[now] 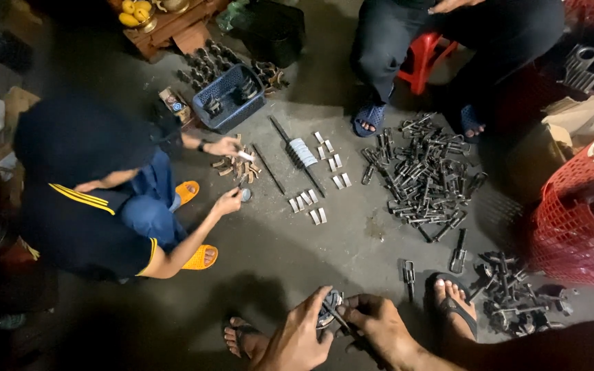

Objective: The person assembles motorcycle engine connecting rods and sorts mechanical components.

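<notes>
left hand (299, 338) and right hand (379, 328) are both clasping 1 small metal part (329, 309) at bottom centre | seeming stiff, heavy, maybe oily | best taking it by the rim | metal pile (424, 175) lying upper right

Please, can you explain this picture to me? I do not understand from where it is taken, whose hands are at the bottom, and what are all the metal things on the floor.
The one picture comes from a camera worn on a person's head, looking down. The left hand and right hand at the bottom belong to that person. Together they grip a small metal part; what it is exactly is too dark to tell. Their sandalled feet show beside the hands. On the concrete floor lie a pile of dark metal parts, rows of small pale pieces and a blue basket. Another person crouches at the left, a third sits on a red stool.
</notes>
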